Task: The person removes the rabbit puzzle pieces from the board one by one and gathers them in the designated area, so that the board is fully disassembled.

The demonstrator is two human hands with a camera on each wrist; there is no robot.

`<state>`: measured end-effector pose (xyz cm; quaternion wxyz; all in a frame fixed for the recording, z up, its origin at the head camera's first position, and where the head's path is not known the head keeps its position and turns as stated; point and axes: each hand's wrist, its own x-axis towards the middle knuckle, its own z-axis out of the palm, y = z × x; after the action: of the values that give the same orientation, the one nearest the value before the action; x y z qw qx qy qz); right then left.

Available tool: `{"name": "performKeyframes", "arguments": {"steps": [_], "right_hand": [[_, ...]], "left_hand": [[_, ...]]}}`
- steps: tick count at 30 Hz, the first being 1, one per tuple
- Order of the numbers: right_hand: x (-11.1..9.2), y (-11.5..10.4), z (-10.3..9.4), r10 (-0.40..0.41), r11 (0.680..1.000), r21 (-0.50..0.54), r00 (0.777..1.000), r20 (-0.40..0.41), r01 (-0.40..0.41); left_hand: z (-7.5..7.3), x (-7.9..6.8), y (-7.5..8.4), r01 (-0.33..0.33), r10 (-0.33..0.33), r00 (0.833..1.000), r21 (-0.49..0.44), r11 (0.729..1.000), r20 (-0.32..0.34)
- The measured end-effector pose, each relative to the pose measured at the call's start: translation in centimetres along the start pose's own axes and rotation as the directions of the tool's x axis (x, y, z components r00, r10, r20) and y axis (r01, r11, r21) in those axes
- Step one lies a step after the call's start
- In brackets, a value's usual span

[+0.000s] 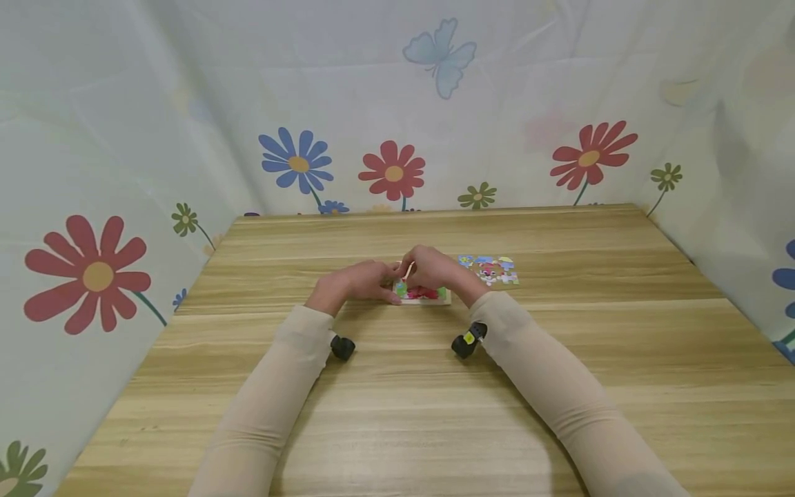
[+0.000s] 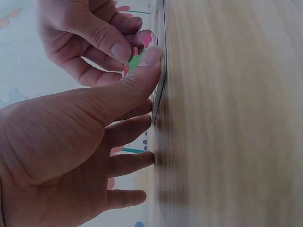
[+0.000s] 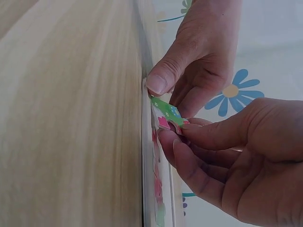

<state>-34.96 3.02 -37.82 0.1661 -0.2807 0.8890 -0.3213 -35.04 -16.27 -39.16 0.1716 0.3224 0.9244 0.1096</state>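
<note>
A small puzzle board (image 1: 444, 301) with a pale rim and a red-and-green picture lies mid-table. My left hand (image 1: 363, 280) holds the board's left end, its thumb on the near corner; in the left wrist view its other fingers spread toward the tabletop. Between thumb and fingertips my right hand (image 1: 437, 268) pinches a green and pink puzzle piece (image 3: 166, 109), tilted up over the board's left part. In the right wrist view, the left thumb is right beside this piece. Part of the board is hidden behind the hands.
Right of the board lie several puzzle pieces (image 1: 497, 270) in blue, pink and green, grouped close together. The wood-grain table (image 1: 397, 407) reaches back to a flower-printed curtain (image 1: 491, 124). Black wrist cameras (image 1: 342, 348) hang below both wrists.
</note>
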Motion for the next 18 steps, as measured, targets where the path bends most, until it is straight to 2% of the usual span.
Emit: {"name": "performKeyframes", "arguments": {"steps": [4, 9, 11, 18], "right_hand": [[-0.3, 0.2, -0.4, 0.01, 1.0, 0.013, 1.0, 0.019, -0.01], [-1.3, 1.1, -1.7, 0.035, 0.996, 0.081, 0.999, 0.028, -0.037], [-2.0, 1.7, -2.6, 0.051, 0.993, 0.106, 0.998, 0.02, -0.053], [-4.5, 4.0, -5.3, 0.13, 0.989, 0.079, 0.991, -0.041, -0.126]], "left_hand": [[0.0, 0.1, 0.1, 0.0, 0.0, 1.0, 0.004, 1.0, 0.008], [0.0, 0.1, 0.4, 0.003, -0.004, 1.0, 0.041, 0.999, 0.024], [-0.1, 0.0, 0.5, 0.002, -0.003, 1.0, 0.055, 0.998, 0.026], [0.0, -0.2, 0.4, 0.004, -0.005, 1.0, 0.073, 0.997, 0.015]]}}
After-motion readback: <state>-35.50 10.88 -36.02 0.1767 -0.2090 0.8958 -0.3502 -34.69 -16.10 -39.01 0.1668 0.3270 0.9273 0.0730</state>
